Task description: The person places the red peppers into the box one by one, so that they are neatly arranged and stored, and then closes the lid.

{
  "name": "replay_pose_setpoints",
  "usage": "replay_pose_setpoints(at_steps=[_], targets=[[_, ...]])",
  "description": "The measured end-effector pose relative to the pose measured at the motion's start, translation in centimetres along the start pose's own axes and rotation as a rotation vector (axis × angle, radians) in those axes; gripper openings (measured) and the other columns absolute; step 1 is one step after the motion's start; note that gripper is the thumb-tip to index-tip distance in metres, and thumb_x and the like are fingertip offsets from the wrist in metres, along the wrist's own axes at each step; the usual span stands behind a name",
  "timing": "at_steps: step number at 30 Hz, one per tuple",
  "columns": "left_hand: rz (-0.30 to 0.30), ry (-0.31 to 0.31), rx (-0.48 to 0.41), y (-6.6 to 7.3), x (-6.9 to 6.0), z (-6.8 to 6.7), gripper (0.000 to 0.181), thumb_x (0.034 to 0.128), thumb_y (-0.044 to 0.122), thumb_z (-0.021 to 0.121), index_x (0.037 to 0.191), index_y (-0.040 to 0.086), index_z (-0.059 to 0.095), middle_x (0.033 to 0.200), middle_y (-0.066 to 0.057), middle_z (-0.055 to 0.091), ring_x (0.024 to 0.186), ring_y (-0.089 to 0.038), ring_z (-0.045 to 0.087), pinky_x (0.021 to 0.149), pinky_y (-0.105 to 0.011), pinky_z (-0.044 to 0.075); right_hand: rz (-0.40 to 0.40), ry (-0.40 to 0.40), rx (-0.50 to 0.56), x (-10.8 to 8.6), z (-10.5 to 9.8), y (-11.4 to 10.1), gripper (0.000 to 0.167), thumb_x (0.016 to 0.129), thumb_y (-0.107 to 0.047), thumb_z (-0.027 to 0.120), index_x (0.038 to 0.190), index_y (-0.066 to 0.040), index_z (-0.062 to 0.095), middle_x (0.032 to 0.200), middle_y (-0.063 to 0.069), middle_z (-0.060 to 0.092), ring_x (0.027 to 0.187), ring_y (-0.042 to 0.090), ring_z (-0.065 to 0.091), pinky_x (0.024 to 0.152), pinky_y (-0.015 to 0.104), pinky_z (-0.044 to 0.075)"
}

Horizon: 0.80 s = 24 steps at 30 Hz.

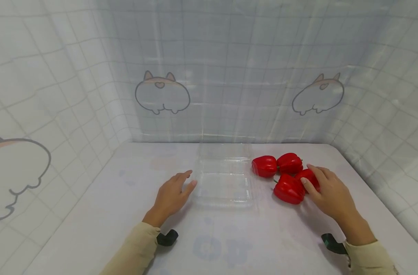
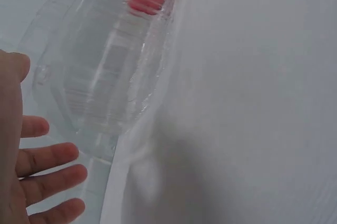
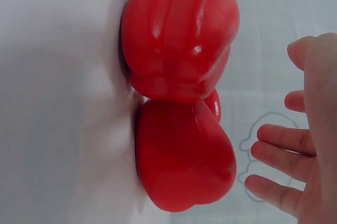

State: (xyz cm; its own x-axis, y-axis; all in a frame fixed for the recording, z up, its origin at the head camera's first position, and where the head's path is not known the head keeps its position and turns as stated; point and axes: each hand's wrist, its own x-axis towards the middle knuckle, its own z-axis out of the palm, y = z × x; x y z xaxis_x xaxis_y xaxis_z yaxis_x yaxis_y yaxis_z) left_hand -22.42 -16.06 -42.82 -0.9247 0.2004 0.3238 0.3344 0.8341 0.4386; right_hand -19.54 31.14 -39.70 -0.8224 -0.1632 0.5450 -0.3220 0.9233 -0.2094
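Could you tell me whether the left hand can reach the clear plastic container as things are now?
Probably yes: the left hand is empty, close beside the clear plastic container, and no other thing shows between them.

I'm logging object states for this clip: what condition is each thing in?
Plastic box: open, empty
Red peppers: four, clustered, no cuts visible
Left hand: fingers extended, beside the box
Right hand: fingers spread, at the peppers, contact unclear

The head view looks forward and down across the counter [image 1: 109, 198], sharing the clear container [image 2: 100, 76] with the close, tilted left-wrist view and the red peppers [image 3: 181, 29] with the close, sideways right-wrist one.
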Motion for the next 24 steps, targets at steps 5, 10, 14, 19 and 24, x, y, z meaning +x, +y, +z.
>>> replay_pose_setpoints(at_steps=[5, 10, 14, 19, 24], targets=[[-0.011, 0.022, -0.034, 0.1, -0.1, 0.5, 0.058, 0.1025, 0.055, 0.046, 0.145, 0.017, 0.054, 0.127, -0.002, 0.065, 0.105, -0.022, 0.064, 0.091, -0.049, 0.052, 0.077, -0.058, 0.103, 0.2, 0.0, -0.7, 0.055, 0.093, -0.024, 0.069, 0.139, 0.001, 0.051, 0.13, 0.027, 0.054, 0.113, 0.046, 0.052, 0.079, 0.068, 0.052], [-0.042, 0.027, -0.089, 0.1, -0.3, 0.7, 0.053, 0.1027, 0.049, 0.05, 0.144, 0.017, 0.054, 0.126, -0.003, 0.067, 0.112, -0.024, 0.064, 0.094, -0.049, 0.051, 0.108, -0.068, 0.237, 0.2, 0.6, -1.3, 0.052, 0.095, -0.021, 0.069, 0.138, 0.003, 0.052, 0.129, 0.025, 0.056, 0.112, 0.044, 0.056, 0.079, 0.064, 0.054], [-0.053, 0.027, -0.151, 0.0, -0.2, 0.9, 0.051, 0.1035, 0.048, 0.049, 0.143, 0.017, 0.055, 0.126, -0.002, 0.067, 0.11, -0.022, 0.065, 0.092, -0.046, 0.052, 0.131, -0.075, 0.274, 0.0, 1.0, -1.5, 0.049, 0.096, -0.02, 0.068, 0.137, 0.002, 0.053, 0.127, 0.023, 0.058, 0.11, 0.043, 0.057, 0.078, 0.061, 0.056], [-0.053, 0.041, -0.252, -0.2, 0.1, 1.3, 0.045, 0.1042, 0.041, 0.052, 0.142, 0.016, 0.058, 0.127, -0.004, 0.067, 0.11, -0.022, 0.065, 0.091, -0.044, 0.053, 0.139, -0.104, 0.288, -0.6, 1.4, -1.7, 0.053, 0.093, -0.021, 0.071, 0.138, 0.001, 0.053, 0.126, 0.022, 0.059, 0.11, 0.04, 0.057, 0.077, 0.059, 0.058], [-0.059, 0.049, -0.333, -0.4, 0.1, 1.6, 0.042, 0.1044, 0.035, 0.054, 0.14, 0.014, 0.06, 0.13, -0.007, 0.066, 0.115, -0.022, 0.063, 0.092, -0.044, 0.054, 0.128, -0.13, 0.275, -1.0, 1.7, -1.7, 0.056, 0.09, -0.02, 0.075, 0.137, 0.001, 0.053, 0.127, 0.021, 0.058, 0.111, 0.039, 0.057, 0.078, 0.057, 0.058]])
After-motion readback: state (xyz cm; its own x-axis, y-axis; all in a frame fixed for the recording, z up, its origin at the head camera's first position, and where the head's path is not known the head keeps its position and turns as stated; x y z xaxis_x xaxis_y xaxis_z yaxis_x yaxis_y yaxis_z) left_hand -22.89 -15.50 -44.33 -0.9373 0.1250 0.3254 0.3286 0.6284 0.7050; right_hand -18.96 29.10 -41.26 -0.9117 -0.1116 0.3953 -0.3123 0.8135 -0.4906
